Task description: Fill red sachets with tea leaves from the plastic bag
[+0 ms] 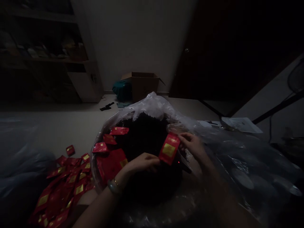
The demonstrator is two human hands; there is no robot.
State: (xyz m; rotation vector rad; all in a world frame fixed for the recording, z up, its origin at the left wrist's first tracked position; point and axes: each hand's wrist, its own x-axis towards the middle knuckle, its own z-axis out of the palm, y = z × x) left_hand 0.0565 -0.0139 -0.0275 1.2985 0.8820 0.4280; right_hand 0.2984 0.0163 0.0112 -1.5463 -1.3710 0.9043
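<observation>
1. Right hand (193, 146) pinches red packet (169, 148) near its upper edge, over the dark heap (146, 134). Slip risk: small grip area, slick-looking wrapper.
2. Left hand (146, 162) at packet's lower corner; cannot tell whether it grips. A bump there might tilt the packet.
3. Plastic sheet (152, 103) bunched around heap; a dragging forearm could spill material.

Held near the top right corner by the right hand (193, 146): glossy red sachet (169, 149), gold-labelled, tilted with top leaning right. Close to left hand (143, 162) at lower left, contact unclear. Positioned above dark loose leafy material (144, 139), heaped.
</observation>
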